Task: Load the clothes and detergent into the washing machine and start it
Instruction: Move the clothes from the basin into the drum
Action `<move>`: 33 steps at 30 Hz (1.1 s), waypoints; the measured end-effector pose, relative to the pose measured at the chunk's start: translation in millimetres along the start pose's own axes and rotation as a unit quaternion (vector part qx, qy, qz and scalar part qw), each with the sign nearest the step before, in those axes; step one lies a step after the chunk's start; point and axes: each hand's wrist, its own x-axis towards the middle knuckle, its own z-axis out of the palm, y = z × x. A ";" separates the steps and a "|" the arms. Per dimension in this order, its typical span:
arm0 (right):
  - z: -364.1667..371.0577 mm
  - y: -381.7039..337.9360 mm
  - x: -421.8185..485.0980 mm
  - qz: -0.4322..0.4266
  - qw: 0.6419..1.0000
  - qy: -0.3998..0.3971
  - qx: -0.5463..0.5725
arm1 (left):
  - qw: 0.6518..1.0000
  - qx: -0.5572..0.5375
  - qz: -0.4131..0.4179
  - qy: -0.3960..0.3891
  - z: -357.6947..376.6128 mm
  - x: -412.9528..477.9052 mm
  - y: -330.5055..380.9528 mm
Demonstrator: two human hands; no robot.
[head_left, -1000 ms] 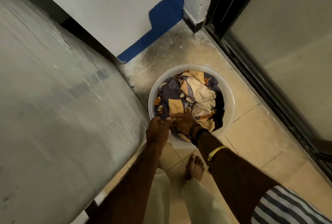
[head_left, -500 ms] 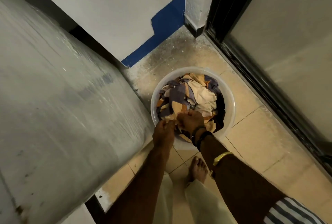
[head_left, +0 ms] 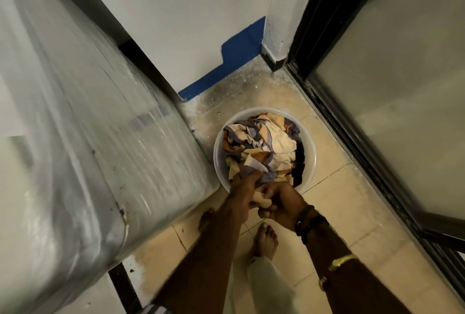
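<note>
The left hand (head_left: 245, 189) is gripping the near edge of the clothes (head_left: 264, 145), its fingers curling into a purple and cream fold just past the knuckles. The right hand (head_left: 283, 200) is touching it on the outer side. Its fingers are closing round a cream twist of the same cloth, which is bulging out between the two hands.

The rest of the clothes are lying beyond both grips as a crumpled heap of cream, orange, purple and dark fabric that is filling a round white basin (head_left: 311, 155). Both hands are reaching over the basin's near rim, and the cloth is running straight from the heap into the fingers. How far the gripped cloth is lifting off the heap cannot be told.

The basin is standing on the tiled floor (head_left: 334, 203). Left of the left hand, the washing machine (head_left: 88, 142) is standing wrapped in clear plastic film, with its corner just beside that wrist. Dark bracelets (head_left: 310, 220) are circling the right wrist behind the grip, and a gold bangle (head_left: 342, 260) is sitting further back on the forearm. A bare foot (head_left: 265, 238) is standing below the hands. A dark-framed glass door (head_left: 392, 112) is running along well to the right of the right hand.
</note>
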 end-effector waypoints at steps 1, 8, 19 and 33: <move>-2.8 1.6 -0.8 0.009 1.000 -0.019 0.004 | 1.000 -0.013 0.015 -0.009 0.7 -7.6 3.0; 0.5 6.2 -6.1 -0.061 0.992 0.094 -0.054 | 0.985 0.069 0.034 0.154 -18.1 -23.7 5.6; 7.4 -24.9 62.5 -0.217 0.833 0.315 -0.400 | 0.981 0.063 0.131 0.131 -37.6 -48.7 -6.6; 3.7 -27.8 63.4 -0.161 0.697 0.237 -0.657 | 0.971 -0.099 0.130 0.177 -27.6 -39.2 10.7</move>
